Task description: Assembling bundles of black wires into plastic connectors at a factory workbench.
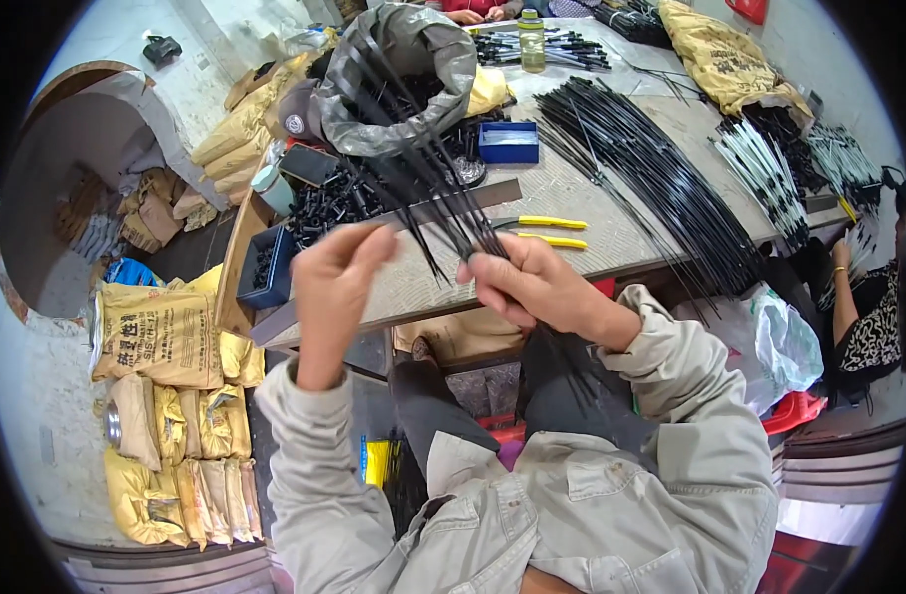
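Observation:
My right hand is closed around a bundle of thin black rods above the table's near edge. The rods fan out up and to the left, their far ends blurred, and some lower ends hang below my fist. Left of the bundle is my left hand, raised with curled fingers and smeared by motion. Its thumb and forefinger come together near the rods; whether anything is between them is hidden. Pliers with yellow handles lie on the table just beyond my right hand.
A large pile of black rods covers the table's right. Short black parts lie at left by a grey bag-lined container, a blue box and a dark bin. Yellow sacks stack at left. A co-worker's arm shows at right.

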`<state>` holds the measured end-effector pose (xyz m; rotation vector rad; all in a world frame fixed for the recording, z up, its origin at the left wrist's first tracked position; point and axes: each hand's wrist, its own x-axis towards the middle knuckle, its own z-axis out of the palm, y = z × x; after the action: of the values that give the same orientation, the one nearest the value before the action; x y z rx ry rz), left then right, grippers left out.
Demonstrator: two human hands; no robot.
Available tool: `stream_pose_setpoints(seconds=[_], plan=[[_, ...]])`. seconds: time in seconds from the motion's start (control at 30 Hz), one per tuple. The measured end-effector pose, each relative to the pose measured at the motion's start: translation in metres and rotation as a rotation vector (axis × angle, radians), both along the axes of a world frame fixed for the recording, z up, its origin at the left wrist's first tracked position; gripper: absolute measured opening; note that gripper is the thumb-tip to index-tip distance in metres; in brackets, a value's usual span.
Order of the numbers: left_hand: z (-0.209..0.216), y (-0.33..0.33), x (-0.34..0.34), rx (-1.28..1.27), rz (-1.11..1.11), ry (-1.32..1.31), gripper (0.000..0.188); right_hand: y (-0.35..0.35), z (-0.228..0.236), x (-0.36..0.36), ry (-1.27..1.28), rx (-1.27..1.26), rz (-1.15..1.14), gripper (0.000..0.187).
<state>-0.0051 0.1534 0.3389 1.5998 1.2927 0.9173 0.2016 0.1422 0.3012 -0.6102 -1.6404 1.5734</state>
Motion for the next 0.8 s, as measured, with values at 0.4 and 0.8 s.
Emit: stream_pose_setpoints(seconds=[0.4, 0.8], plan=[[-0.064, -0.016, 0.006, 0.234, 0.027, -0.328, 0.024, -0.043, 0.011, -0.013, 0.069, -0.311, 0.274, 0.021], [-0.099, 0.184, -0.039, 0.896, -0.052, 1.233, 0.065, -0.017, -0.148, -0.063, 0.163, -0.176, 0.064, 0.016]])
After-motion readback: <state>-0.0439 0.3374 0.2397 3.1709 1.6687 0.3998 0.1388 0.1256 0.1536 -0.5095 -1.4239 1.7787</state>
